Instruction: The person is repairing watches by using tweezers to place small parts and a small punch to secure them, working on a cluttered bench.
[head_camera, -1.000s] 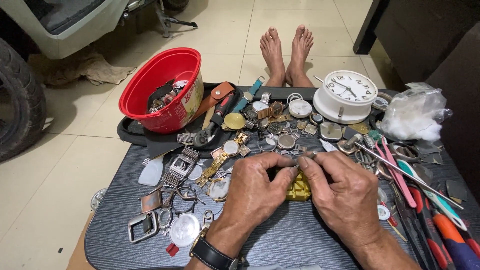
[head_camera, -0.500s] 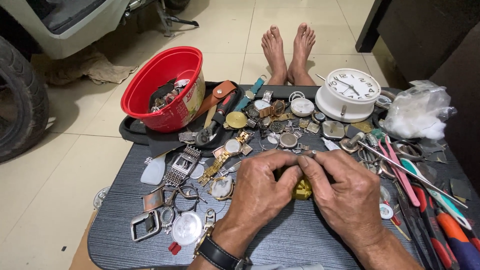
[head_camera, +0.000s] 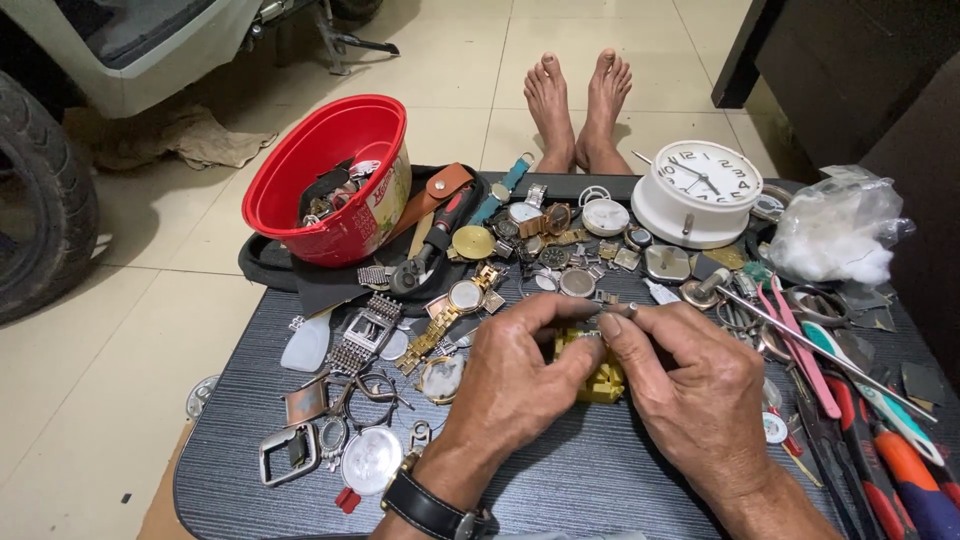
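Note:
My left hand (head_camera: 520, 375) and my right hand (head_camera: 690, 385) meet over the middle of a dark striped table (head_camera: 600, 480). Together their fingertips pinch a small metal watch part (head_camera: 608, 318), mostly hidden by the fingers. Under the fingers sits a yellow plastic block (head_camera: 600, 375), touched by my left thumb. A black wristwatch is strapped on my left wrist (head_camera: 430, 510). Just beyond the hands lie a gold watch (head_camera: 462, 298) and several loose watch heads.
A red bowl (head_camera: 330, 180) of parts stands at the back left, a white round clock (head_camera: 698, 192) at the back right beside a clear plastic bag (head_camera: 835, 235). Tweezers, screwdrivers and pliers (head_camera: 850, 390) crowd the right edge. Bare feet (head_camera: 580, 100) rest on the tiled floor beyond.
Both hands stay together over the yellow block, with only small finger shifts on the part. The view has drifted slightly.

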